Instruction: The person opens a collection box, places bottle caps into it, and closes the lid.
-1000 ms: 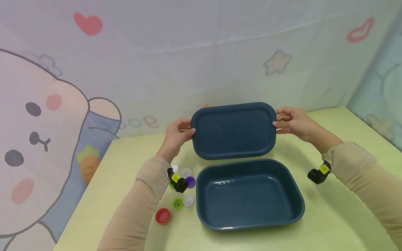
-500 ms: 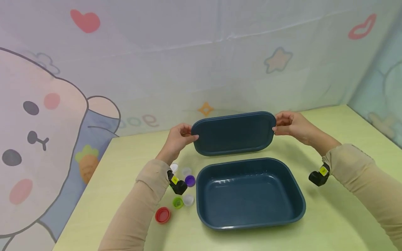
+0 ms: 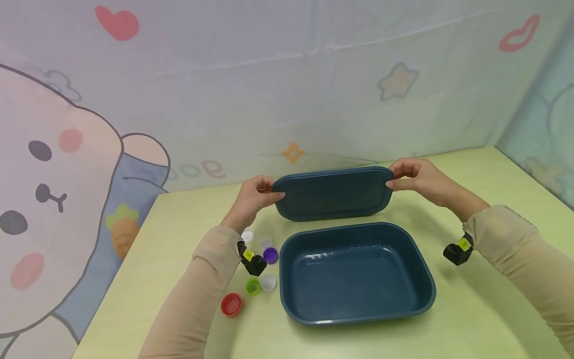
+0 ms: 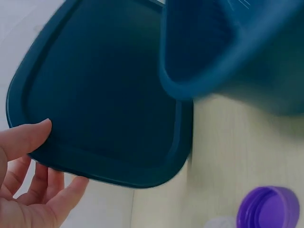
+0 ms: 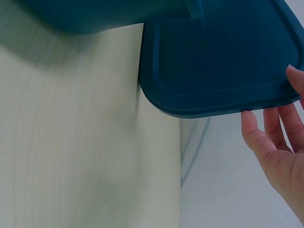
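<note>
A dark blue rectangular lid (image 3: 334, 194) with rounded corners is held up on a tilt, just behind a matching deep box (image 3: 356, 284). My left hand (image 3: 255, 199) pinches the lid's left end, its thumb on the near face and the other fingers at the edge and behind. At the opposite end my right hand (image 3: 419, 180) grips the lid the same way, thumb in front. The box stands uncovered on the table, its inside bare. In the left wrist view the lid (image 4: 104, 95) appears close up, with the box wall (image 4: 204, 80) partly overlapping it.
Left of the box lie several loose bottle caps: a red cap (image 3: 231, 304), a green cap (image 3: 253, 286), a white cap (image 3: 268, 283) and a purple cap (image 3: 271, 256). My left forearm passes over some of them. A printed cloth (image 3: 251, 99) hangs behind the pale table (image 3: 471, 199).
Both hands have lowered the lid's top edge and tipped it, so its face looks narrower than a second ago. The box and caps have stayed in place on the table.
</note>
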`<state>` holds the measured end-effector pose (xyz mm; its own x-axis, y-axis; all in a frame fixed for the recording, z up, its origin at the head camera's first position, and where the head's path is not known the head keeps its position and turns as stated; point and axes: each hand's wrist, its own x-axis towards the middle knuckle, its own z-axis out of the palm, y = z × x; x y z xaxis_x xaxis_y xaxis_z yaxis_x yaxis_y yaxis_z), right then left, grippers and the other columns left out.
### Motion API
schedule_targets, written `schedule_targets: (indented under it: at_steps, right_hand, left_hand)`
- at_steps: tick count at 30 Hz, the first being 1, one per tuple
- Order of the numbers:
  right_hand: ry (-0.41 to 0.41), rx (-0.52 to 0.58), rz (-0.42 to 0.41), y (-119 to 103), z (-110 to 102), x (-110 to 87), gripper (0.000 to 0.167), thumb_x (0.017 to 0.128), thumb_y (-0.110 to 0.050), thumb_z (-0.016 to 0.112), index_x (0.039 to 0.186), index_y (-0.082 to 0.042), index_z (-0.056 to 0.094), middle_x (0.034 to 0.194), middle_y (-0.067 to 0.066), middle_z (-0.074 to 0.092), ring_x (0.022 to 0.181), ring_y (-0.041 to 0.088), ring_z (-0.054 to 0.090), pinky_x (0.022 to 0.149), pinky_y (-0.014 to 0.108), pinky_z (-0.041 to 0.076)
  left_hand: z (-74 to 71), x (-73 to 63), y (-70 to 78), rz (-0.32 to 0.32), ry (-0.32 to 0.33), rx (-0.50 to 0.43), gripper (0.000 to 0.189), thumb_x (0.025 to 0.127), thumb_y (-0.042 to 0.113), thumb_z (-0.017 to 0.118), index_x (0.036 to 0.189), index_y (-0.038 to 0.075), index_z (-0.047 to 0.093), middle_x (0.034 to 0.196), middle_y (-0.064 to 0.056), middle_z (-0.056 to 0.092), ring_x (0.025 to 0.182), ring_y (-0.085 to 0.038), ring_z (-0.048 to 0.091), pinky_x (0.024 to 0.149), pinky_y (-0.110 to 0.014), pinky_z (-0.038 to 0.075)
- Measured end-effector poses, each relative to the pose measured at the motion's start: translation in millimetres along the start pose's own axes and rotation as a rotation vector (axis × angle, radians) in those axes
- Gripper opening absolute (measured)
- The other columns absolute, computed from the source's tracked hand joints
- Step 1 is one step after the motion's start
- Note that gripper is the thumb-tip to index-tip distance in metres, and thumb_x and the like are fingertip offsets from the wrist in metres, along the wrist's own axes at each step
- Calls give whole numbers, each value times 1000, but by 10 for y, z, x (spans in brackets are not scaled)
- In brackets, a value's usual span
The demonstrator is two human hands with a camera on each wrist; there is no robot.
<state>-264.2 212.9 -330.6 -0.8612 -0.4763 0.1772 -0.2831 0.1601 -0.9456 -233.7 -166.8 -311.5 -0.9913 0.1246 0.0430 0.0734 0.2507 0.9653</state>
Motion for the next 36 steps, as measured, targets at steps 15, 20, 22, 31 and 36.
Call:
schedule_targets:
  at_steps: [15,20,22,31,36]
  right_hand:
    - [-37,-27,-19,-37,18,-84,7,87,-3,63,94,-2,65,87,3,63,80,22,61,75,29,53]
    - [-36,-170,18,35,71,-99,17,82,-9,70,95,2,66,92,5,64,87,18,58,76,29,51]
    - [-60,-212,24,81,102,-103,19,80,-9,72,95,1,65,95,7,62,89,19,59,77,30,52]
    - [-176,-568,-244,288,205,-97,31,69,8,74,80,-16,58,84,-7,56,81,10,55,76,32,52]
    - [-215,-729,-363,342,213,-116,38,63,8,78,74,-21,55,78,-12,51,74,7,51,68,34,51]
  left_hand:
    - [-8,-32,39,-75,-97,9,15,79,0,71,81,8,57,87,-3,55,79,-19,56,87,-43,47]
    - [-2,-35,-73,-8,-141,136,15,76,-4,72,81,5,61,83,-6,62,83,-20,59,85,-37,47]
    - [6,-34,-136,27,-166,224,17,74,-6,73,80,4,61,83,-6,63,86,-21,59,83,-36,47]
    - [78,-39,-356,262,-301,636,26,67,-9,75,71,8,57,84,-3,56,84,-19,56,75,-32,47]
    - [123,-49,-417,365,-388,757,21,66,-10,73,71,7,62,81,-3,55,80,-18,53,69,-25,48]
